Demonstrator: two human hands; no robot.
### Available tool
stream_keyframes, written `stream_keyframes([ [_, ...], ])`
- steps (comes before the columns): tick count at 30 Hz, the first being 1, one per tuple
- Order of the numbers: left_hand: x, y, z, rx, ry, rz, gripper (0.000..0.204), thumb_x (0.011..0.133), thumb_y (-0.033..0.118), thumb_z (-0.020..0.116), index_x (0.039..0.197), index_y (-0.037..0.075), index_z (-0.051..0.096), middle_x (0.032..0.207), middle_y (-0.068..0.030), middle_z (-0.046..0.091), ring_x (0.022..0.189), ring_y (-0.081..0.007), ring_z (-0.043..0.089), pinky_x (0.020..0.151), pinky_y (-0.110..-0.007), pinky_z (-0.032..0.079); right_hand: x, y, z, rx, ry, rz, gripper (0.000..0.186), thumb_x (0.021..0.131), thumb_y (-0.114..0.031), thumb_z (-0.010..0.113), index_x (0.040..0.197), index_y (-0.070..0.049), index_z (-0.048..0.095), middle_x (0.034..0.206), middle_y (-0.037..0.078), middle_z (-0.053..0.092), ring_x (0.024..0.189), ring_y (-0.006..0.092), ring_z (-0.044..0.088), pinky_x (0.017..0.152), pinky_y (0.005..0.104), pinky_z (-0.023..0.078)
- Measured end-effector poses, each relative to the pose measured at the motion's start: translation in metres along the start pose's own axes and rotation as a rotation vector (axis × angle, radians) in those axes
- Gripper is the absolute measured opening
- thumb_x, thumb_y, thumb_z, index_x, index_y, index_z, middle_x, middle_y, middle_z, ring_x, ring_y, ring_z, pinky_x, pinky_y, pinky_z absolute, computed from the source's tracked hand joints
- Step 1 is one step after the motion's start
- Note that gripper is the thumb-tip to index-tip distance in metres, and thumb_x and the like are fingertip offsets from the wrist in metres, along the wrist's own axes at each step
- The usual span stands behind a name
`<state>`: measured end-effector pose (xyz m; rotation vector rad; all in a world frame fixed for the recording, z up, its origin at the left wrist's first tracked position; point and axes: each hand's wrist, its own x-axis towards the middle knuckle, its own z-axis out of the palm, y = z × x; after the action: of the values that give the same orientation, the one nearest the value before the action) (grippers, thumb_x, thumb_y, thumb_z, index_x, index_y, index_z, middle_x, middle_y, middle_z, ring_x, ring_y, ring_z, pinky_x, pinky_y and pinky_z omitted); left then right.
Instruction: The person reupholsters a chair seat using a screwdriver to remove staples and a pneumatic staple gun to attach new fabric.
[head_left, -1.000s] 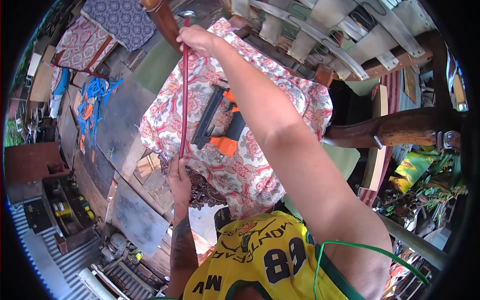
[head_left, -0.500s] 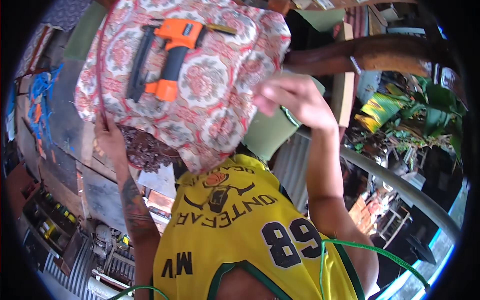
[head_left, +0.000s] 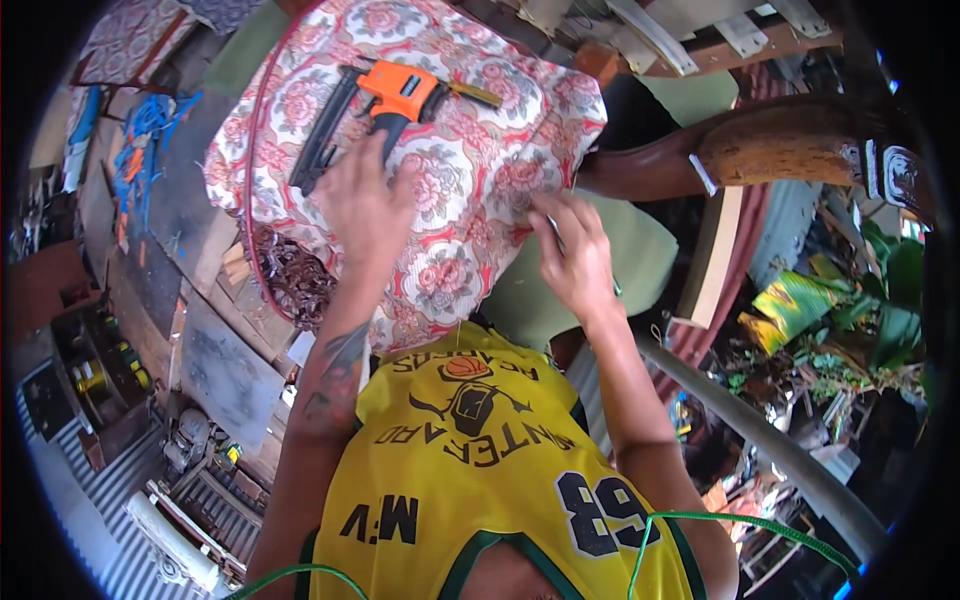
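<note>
A floral cushion point(head_left: 470, 150) in red, white and grey lies in front of me. On top of it rests an orange and black staple gun point(head_left: 375, 105). My left hand point(head_left: 365, 205) lies flat on the fabric with its fingertips touching the gun's handle. At the cushion's right edge my right hand point(head_left: 575, 255) pinches the fabric, next to a pale green foam layer point(head_left: 640, 260). A thin red hose point(head_left: 252, 170) curves along the cushion's left side.
A carved brown wooden chair arm point(head_left: 780, 150) juts out at the right. Wooden boards and panels point(head_left: 215, 350) cover the floor at the left, with blue cloth point(head_left: 140, 130) beyond. A grey pipe point(head_left: 760, 430) and plants point(head_left: 850, 330) lie at the right.
My left hand came up onto the cushion beside the staple gun. My right hand dropped from the red hose to the cushion's right edge and now pinches the fabric.
</note>
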<state>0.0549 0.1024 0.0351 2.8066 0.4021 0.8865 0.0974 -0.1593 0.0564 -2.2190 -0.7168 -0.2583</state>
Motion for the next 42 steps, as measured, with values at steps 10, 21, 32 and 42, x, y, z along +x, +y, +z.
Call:
stream_keyframes([
  [10,0.028,-0.002,0.043,0.108,-0.181,-0.125,0.062,0.090,0.021,0.078,0.143,0.000,0.055,0.113,-0.0245,0.070,0.103,-0.0398,0.065,0.094,-0.050,0.046,0.178,0.047,0.100,-0.332,-0.450,-0.086,0.033,0.094,-0.022,0.066,0.117,0.003,0.068,0.117,0.028,0.069,0.110,0.0460,0.066,0.100,0.0502,0.053],
  [21,-0.033,0.023,0.023,-0.326,-0.065,-0.023,0.041,0.091,0.023,0.077,0.129,0.013,0.069,0.121,-0.0093,0.067,0.108,-0.0295,0.061,0.097,-0.049,0.044,-0.017,-0.007,-0.076,0.160,-0.230,0.375,0.019,0.094,-0.006,0.070,0.111,-0.003,0.065,0.061,0.001,0.053,0.054,0.0076,0.048,0.052,0.0272,0.043],
  [32,-0.029,0.116,0.068,0.073,-0.389,0.041,0.046,0.101,0.045,0.062,0.145,0.033,0.061,0.150,-0.0116,0.041,0.132,-0.0308,0.037,0.107,-0.053,0.026,-0.039,0.008,-0.117,0.149,-0.431,0.882,0.025,0.098,-0.013,0.073,0.116,0.002,0.066,0.065,-0.002,0.057,0.059,0.0043,0.046,0.054,0.0245,0.039],
  [42,-0.046,0.120,0.053,-0.418,-0.397,-0.199,0.030,0.098,0.023,0.068,0.126,0.014,0.071,0.126,-0.0115,0.064,0.113,-0.0331,0.061,0.096,-0.047,0.046,0.004,0.001,-0.089,0.458,-0.469,1.132,0.026,0.106,-0.017,0.061,0.121,0.005,0.063,0.071,-0.002,0.055,0.064,0.0032,0.045,0.056,0.0223,0.037],
])
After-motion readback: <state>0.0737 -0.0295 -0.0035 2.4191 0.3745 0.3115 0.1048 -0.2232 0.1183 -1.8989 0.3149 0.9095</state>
